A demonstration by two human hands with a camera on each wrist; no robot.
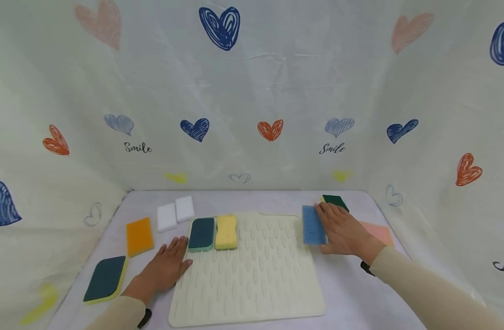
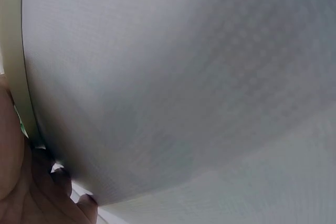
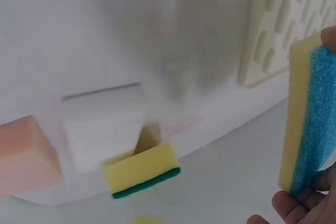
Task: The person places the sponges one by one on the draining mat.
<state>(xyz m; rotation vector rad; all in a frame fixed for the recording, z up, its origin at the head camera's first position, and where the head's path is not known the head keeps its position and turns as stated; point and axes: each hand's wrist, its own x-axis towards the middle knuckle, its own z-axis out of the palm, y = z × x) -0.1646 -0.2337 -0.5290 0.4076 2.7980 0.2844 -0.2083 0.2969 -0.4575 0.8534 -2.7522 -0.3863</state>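
At the far right corner of the pale mat (image 1: 272, 282), a blue-and-yellow sponge (image 1: 313, 225) is on the left side of the right grip (image 1: 343, 233), clamped between thumb and fingers. By the mat's left edge, the left grip (image 1: 167, 263) rests, thumb apart from straight fingers.

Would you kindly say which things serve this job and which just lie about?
Seemingly in use: blue-faced sponge; cream mat; teal-topped sponge; yellow sponge.
Probably idle: orange sponge; pink sponge; white blocks; green-topped sponge; larger teal-topped sponge.
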